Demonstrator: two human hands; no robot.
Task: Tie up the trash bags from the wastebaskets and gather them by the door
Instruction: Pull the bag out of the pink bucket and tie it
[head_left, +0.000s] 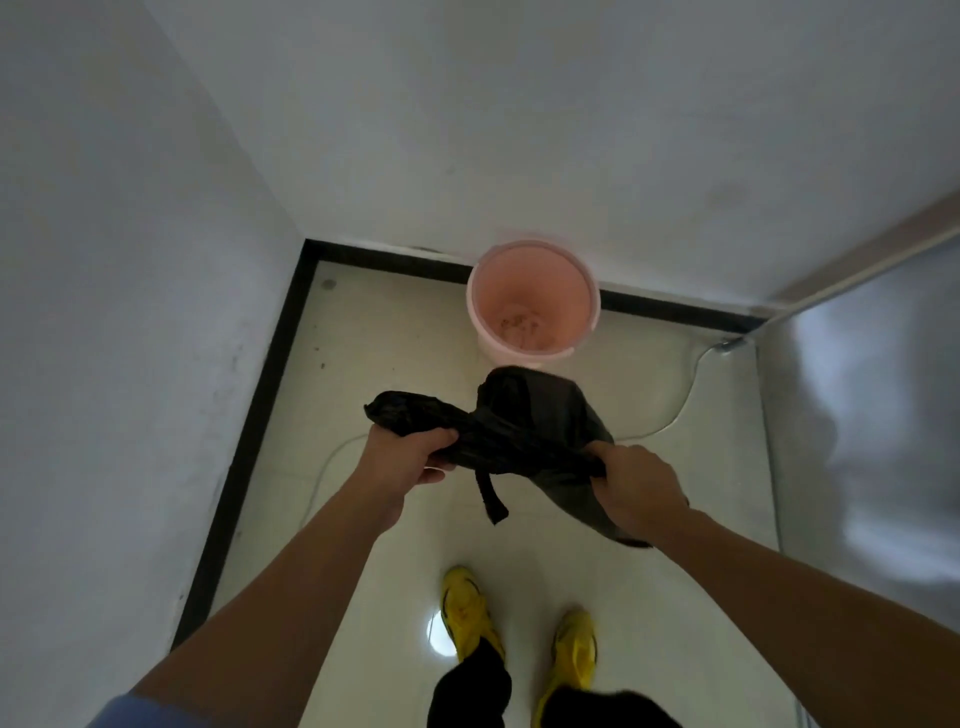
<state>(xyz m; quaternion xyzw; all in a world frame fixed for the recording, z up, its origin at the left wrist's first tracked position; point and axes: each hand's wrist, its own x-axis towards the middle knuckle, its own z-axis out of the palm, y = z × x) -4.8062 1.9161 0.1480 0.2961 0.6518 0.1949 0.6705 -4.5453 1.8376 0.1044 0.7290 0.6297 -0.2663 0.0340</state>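
A black trash bag hangs in the air between both my hands, above the floor and just in front of a pink wastebasket. My left hand is closed around a bunched end of the bag on the left. On the right, my right hand grips the bag's other side. A thin black strip of the bag dangles below the middle. The wastebasket stands upright against the far wall with no liner in it and some small bits at its bottom.
White walls close in on the left and at the back, with a black baseboard. A thin white cable runs across the pale tiled floor. A blurred glossy panel stands on the right. My yellow shoes are below.
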